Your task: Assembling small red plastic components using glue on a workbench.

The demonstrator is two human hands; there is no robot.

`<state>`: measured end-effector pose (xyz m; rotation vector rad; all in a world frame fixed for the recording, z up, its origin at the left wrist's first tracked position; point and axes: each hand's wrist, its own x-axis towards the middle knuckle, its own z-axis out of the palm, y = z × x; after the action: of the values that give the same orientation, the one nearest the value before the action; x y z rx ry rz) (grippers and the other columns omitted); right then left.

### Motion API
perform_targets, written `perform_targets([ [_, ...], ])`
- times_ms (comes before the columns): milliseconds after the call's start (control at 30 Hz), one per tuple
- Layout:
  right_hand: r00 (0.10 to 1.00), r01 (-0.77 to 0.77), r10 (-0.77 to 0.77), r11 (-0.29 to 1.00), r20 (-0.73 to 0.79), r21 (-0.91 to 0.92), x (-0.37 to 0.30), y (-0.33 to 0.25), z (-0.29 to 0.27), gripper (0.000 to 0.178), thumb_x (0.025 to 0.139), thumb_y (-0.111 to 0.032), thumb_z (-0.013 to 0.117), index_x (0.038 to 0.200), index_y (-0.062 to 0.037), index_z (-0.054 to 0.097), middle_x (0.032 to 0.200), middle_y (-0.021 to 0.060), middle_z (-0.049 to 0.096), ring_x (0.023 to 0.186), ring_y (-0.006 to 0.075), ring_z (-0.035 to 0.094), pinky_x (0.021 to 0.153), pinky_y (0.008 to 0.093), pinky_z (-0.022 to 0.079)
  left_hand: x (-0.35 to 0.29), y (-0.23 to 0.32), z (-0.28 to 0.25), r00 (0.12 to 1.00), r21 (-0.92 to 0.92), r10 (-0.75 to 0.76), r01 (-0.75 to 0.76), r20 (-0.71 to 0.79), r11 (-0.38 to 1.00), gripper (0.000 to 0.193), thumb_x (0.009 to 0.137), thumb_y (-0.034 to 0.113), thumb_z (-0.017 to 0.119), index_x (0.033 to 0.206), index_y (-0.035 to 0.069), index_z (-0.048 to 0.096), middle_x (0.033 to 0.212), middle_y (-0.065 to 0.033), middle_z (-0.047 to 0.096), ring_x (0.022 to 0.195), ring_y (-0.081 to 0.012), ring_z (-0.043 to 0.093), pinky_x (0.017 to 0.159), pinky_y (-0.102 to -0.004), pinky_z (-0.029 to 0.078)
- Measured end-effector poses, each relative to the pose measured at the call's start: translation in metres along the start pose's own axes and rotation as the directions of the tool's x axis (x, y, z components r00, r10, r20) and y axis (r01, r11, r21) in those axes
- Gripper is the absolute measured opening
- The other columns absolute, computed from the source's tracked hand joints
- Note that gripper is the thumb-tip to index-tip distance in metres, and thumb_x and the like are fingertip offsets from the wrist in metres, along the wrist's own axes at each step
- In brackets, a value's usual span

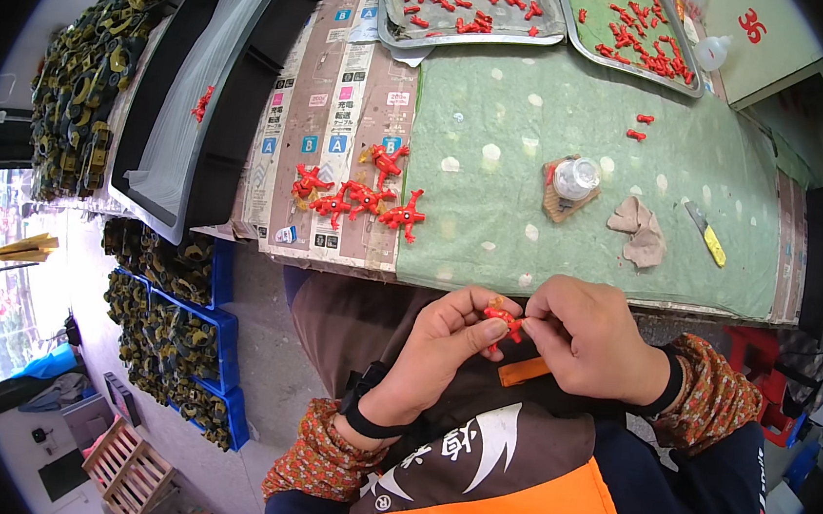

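Over my lap, just in front of the table edge, my left hand (437, 357) is closed round a small red toy figure (504, 320) with a bit of yellow at its top. The thumb and fingers of my right hand (588, 339) pinch the figure's right side. Whether they hold a separate small part there is hidden by the fingertips. Several similar red figures (368, 199) with limbs attached lie grouped on the table to the left. Two loose small red parts (636, 135) rest on the green cloth (494, 206) further away.
Two metal trays (470, 39) of small red parts stand at the far edge. A small clear jar (576, 178), a crumpled rag (637, 230) and a yellow-handled utility knife (711, 246) lie on the cloth. At left are a black bin (216, 142) and blue crates (232, 349) of olive-coloured pieces.
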<state>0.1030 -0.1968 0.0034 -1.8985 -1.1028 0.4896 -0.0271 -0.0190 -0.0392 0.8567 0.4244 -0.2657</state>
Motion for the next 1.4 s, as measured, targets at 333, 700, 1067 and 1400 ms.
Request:
perform_targets([
  [333, 0.954, -0.294, 0.269, 0.927, 0.132, 0.234, 0.014, 0.001, -0.014, 0.009, 0.090, -0.002, 0.071, 0.091, -0.0007, 0.062, 0.075, 0.0034, 0.064, 0.065, 0.0078, 0.061, 0.058, 0.0261, 0.048, 0.002, 0.005, 0.009, 0.990, 0.025, 0.121, -0.120, -0.070, 0.992, 0.034, 0.106, 0.013, 0.059, 0.138, 0.007, 0.049, 0.112, -0.0066, 0.065, 0.090, -0.0105, 0.065, 0.083, -0.0332, 0.060],
  [700, 0.917, -0.397, 0.355, 0.852, 0.181, 0.342, 0.021, 0.001, -0.016, 0.011, 0.090, -0.004, 0.071, 0.091, 0.0004, 0.061, 0.078, 0.0010, 0.064, 0.068, 0.0043, 0.057, 0.061, 0.0233, 0.047, -0.009, 0.021, 0.018, 0.995, 0.143, 0.068, -0.078, 0.075, 0.987, 0.050, 0.104, 0.002, 0.054, 0.151, 0.002, 0.037, 0.123, -0.0058, 0.055, 0.096, -0.0077, 0.060, 0.086, -0.0287, 0.054],
  [1067, 0.951, -0.308, 0.303, 0.918, 0.056, 0.249, 0.019, -0.009, -0.011, 0.012, 0.088, -0.007, 0.070, 0.089, -0.0001, 0.060, 0.071, 0.0091, 0.065, 0.061, 0.0148, 0.064, 0.055, 0.0303, 0.049, -0.009, 0.012, 0.022, 0.909, 0.733, 0.415, -0.262, -0.031, 0.628, 0.042, 0.098, 0.002, 0.066, 0.138, 0.007, 0.058, 0.108, -0.0123, 0.067, 0.089, -0.0192, 0.070, 0.075, -0.0302, 0.055],
  [1400, 0.952, -0.305, 0.297, 0.907, 0.072, 0.291, 0.017, -0.006, -0.006, 0.013, 0.088, -0.007, 0.070, 0.088, -0.0002, 0.060, 0.071, 0.0095, 0.066, 0.061, 0.0156, 0.065, 0.055, 0.0308, 0.049, -0.006, 0.007, 0.011, 0.761, 0.897, 0.627, -0.382, 0.168, 0.223, 0.042, 0.087, 0.001, 0.075, 0.128, 0.006, 0.065, 0.109, -0.0138, 0.071, 0.092, -0.0315, 0.071, 0.078, -0.0360, 0.056],
])
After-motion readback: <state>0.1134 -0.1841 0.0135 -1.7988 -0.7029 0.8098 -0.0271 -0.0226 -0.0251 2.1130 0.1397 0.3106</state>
